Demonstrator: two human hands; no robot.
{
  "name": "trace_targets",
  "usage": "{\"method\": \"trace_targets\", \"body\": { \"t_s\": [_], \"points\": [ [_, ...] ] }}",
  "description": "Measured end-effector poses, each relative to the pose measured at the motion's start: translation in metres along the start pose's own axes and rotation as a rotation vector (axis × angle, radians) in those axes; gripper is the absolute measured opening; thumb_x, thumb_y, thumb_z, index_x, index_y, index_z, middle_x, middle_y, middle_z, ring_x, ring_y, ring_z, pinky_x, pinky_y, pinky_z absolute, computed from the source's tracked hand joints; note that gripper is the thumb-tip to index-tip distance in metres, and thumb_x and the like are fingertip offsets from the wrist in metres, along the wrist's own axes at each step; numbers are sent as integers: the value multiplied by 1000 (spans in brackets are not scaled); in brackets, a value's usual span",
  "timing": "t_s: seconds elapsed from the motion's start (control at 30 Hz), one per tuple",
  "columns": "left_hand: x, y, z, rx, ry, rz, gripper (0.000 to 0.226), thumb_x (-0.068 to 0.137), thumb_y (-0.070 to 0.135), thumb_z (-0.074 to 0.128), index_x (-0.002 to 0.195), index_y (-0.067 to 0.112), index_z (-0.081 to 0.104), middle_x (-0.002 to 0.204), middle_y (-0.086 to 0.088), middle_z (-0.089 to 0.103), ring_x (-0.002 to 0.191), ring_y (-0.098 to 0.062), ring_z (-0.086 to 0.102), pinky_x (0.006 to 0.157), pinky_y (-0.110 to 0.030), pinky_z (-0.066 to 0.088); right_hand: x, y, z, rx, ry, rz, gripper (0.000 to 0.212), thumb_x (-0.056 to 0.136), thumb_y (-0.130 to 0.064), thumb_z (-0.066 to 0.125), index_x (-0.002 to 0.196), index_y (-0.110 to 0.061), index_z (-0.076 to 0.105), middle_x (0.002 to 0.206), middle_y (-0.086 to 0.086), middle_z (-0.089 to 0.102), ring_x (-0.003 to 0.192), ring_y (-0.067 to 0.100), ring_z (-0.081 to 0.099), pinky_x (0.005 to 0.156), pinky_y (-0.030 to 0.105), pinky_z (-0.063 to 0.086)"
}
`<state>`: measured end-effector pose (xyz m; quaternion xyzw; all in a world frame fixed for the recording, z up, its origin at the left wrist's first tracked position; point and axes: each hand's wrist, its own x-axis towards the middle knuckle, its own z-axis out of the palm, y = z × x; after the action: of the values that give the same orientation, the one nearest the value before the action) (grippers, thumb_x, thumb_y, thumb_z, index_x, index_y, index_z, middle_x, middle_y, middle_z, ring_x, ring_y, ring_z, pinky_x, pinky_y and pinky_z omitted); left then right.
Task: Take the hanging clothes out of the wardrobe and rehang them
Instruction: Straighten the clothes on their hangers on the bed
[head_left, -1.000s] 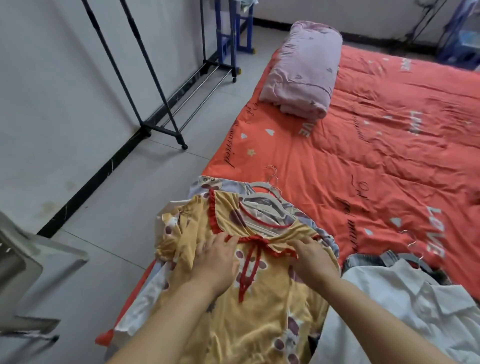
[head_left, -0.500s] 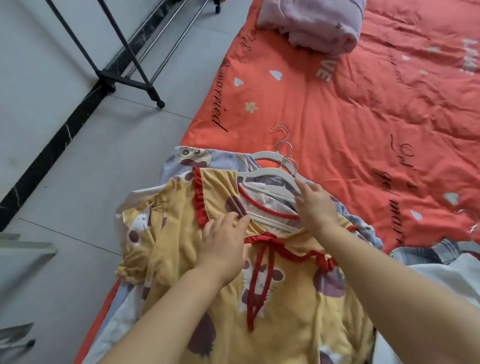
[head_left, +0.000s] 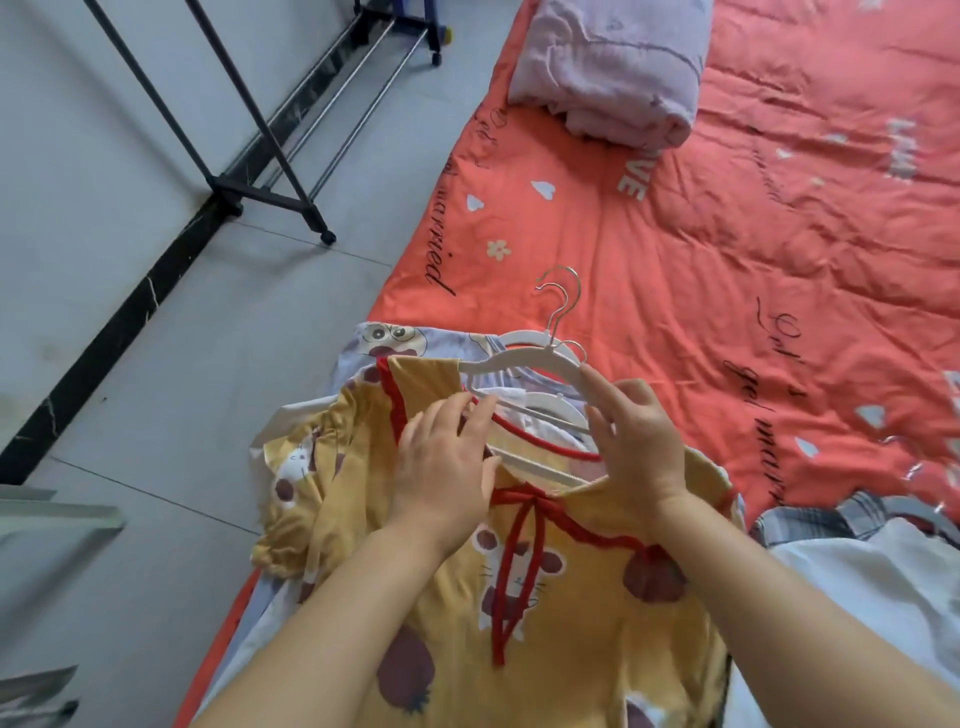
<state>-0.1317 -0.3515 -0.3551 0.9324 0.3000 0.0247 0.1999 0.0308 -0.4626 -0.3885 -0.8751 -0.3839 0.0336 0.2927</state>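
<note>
A yellow dress (head_left: 571, 623) with red trim and a red bow lies on top of a pile of clothes at the bed's near edge. A white hanger (head_left: 519, 358) sticks out of its neckline, with other white hangers under it and metal hooks (head_left: 561, 296) pointing away from me. My left hand (head_left: 441, 467) lies on the dress's left collar, its straight fingers reaching the neckline. My right hand (head_left: 639, 447) grips the right arm of the white hanger, fingertips over its top edge.
A blue-grey cartoon garment (head_left: 389, 338) lies under the dress. A white shirt (head_left: 857, 597) and a plaid garment (head_left: 810, 519) lie at the right. The red bedspread (head_left: 727, 260) carries a folded pink blanket (head_left: 613, 67). A black clothes rack (head_left: 260, 130) stands on the grey floor by the wall.
Both hands moved from the dress's chest up to its neckline. My right hand took hold of the hanger's right arm, and the hanger now shows further out of the collar.
</note>
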Motion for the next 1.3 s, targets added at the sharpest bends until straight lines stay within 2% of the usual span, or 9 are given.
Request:
{"method": "trace_targets", "body": {
  "t_s": [0.13,0.17,0.33,0.43,0.53,0.7,0.93,1.13,1.3],
  "points": [
    [-7,13,-43,78,173,51,62,73,18,75,130,9,51,123,-18,57,115,-36,54,96,-49,41,-17,-36,-48,-39,140,-152,51,75,-13,60,119,-38,49,73,-2,54,58,7,48,48,14,36],
    [-11,17,-55,86,211,51,62,73,18,75,129,8,52,122,-18,58,113,-36,55,94,-50,43,-23,-45,-61,-32,182,-164,51,75,-14,59,119,-37,49,72,-2,54,61,10,47,48,11,35],
    [-46,43,-115,134,330,96,54,83,32,51,134,21,36,121,-14,59,113,-34,55,94,-53,44,-64,-82,-128,40,268,-315,52,70,-6,61,119,-24,61,73,-3,51,67,7,43,66,5,33],
    [-78,59,-144,117,384,158,48,87,33,47,133,26,36,113,-6,62,108,-28,58,93,-54,42,-90,-105,-166,83,320,-318,39,84,-18,52,120,-31,55,73,-5,53,67,5,44,61,7,36],
    [-116,71,-171,102,462,219,43,95,45,29,132,27,41,98,-2,63,93,-24,60,90,-56,42,-119,-128,-199,106,360,-341,40,84,-22,52,122,-36,52,74,-8,53,63,3,45,56,6,36],
    [-176,84,-211,32,640,344,44,87,31,44,130,23,49,77,-1,56,71,-19,55,77,-51,49,-170,-166,-246,102,413,-439,55,76,-12,66,123,-35,51,74,-8,52,58,2,47,53,9,41],
    [-260,109,-236,-21,730,533,56,78,17,65,129,31,48,72,0,58,63,-19,56,68,-32,37,-271,-196,-291,-90,554,-380,43,84,-23,52,125,-34,49,76,-3,57,55,9,55,43,23,51],
    [-338,145,-243,-97,757,700,62,71,15,65,127,33,44,75,-1,59,63,-20,58,63,-33,40,-376,-208,-327,-190,669,-252,40,86,-30,51,125,-36,50,80,-7,58,63,8,56,49,21,49],
    [-388,204,-238,-165,699,831,61,69,12,63,126,32,52,80,-2,63,66,-22,60,65,-35,43,-465,-204,-376,-270,721,-129,56,85,-34,49,135,-52,32,92,-13,50,64,8,58,49,25,50]
  ]
}}
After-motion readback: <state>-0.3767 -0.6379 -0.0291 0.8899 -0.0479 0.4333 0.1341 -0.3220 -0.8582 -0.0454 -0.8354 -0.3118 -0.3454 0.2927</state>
